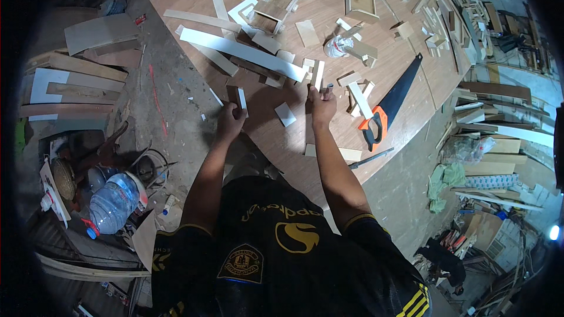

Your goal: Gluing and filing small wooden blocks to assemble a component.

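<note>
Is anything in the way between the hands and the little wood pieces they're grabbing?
No, nothing visible is. The left hand already grips a small wood strip at the table's edge. The right hand already holds an upright wood piece. Other scraps and the saw lie off to the sides.

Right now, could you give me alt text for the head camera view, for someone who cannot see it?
Seen from above, a person at a wooden workbench holds a small wood piece in the left hand and a thin wood strip in the right hand. Offcuts litter the bench, and a handsaw with an orange handle lies to the right.
</note>
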The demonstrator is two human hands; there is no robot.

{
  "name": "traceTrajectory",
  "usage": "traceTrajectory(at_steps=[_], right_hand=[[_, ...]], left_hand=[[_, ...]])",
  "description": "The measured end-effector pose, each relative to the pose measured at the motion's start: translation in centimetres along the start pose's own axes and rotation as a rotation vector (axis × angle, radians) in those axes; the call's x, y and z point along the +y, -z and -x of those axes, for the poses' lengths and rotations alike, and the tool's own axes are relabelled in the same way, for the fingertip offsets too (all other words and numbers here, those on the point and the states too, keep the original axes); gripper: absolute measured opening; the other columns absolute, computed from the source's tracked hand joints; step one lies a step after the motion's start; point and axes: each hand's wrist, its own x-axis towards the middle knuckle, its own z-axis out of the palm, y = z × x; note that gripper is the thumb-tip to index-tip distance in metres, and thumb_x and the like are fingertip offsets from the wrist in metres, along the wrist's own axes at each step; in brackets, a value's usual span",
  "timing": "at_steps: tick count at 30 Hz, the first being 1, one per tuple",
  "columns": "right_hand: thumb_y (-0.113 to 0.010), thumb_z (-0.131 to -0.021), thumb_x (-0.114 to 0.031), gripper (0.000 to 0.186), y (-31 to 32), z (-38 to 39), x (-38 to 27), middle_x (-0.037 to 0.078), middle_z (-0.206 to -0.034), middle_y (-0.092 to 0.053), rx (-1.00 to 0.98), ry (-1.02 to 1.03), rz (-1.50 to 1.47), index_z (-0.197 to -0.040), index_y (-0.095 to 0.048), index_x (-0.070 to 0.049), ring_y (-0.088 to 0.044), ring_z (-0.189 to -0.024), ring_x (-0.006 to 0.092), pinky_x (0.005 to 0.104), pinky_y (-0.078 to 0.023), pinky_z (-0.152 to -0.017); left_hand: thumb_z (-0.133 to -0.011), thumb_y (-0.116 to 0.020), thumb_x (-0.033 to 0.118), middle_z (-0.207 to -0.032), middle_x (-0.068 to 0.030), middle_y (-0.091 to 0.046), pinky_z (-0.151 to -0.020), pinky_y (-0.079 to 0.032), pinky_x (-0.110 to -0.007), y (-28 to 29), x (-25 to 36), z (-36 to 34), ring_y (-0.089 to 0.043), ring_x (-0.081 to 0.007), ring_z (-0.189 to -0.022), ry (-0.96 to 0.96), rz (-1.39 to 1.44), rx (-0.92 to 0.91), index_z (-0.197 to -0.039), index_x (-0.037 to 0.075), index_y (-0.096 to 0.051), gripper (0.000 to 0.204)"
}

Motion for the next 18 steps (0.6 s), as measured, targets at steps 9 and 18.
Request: traceTrajectory(at_steps=[9,18], right_hand=[[-0.075,-0.085,-0.019,0.028,2.6,1.3,0.2,0.001,-0.078,-0.057,-0.095,0.023,-0.243,-0.088,-0.056,0.001,-0.050,-0.071,0.0096,0.0256,-0.044,-0.066],[-0.080,-0.077,-0.024,0.034,2.2,1.5,-0.1,0.010,-0.074,-0.056,-0.023,0.152,0.155,-0.082,-0.058,0.001,-0.053,-0.067,0.0217,0.0354,-0.046,-0.066]], left_hand=[[-0.086,-0.071,0.026,-0.076,-0.0124,-0.062,-0.065,-0.049,-0.039,-0.4,0.1,0.0,-0.063,-0.0260,-0.070,-0.004,0.021,0.020,-0.095,0.000,-0.057,0.031],[-0.085,-0.072,0.022,-0.072,-0.0115,-0.061,-0.060,-0.048,-0.038,-0.6,0.1,0.0,-0.061,-0.0247,-0.065,-0.063,0.064,0.069,-0.091,0.000,-0.057,0.027]])
